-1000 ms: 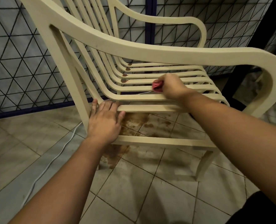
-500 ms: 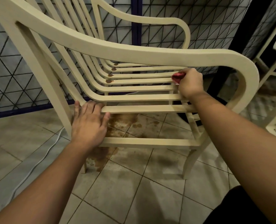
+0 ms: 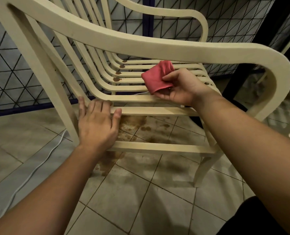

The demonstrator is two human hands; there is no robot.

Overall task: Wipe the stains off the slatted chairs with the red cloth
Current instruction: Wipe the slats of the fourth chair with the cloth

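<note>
Stained tile floor (image 3: 141, 192) beneath slatted chair (image 3: 141, 43). Left hand (image 3: 96, 124): flat, fingers (image 3: 99, 106) extended, resting on nearest seat slat (image 3: 149, 110). Right hand (image 3: 178, 87): pinching folded red cloth (image 3: 157, 77) above seat slats.

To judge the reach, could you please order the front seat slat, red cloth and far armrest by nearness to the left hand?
1. front seat slat: touching the left hand.
2. red cloth: to its right, gripped in the right hand.
3. far armrest: beyond both, on the opposite side.
</note>
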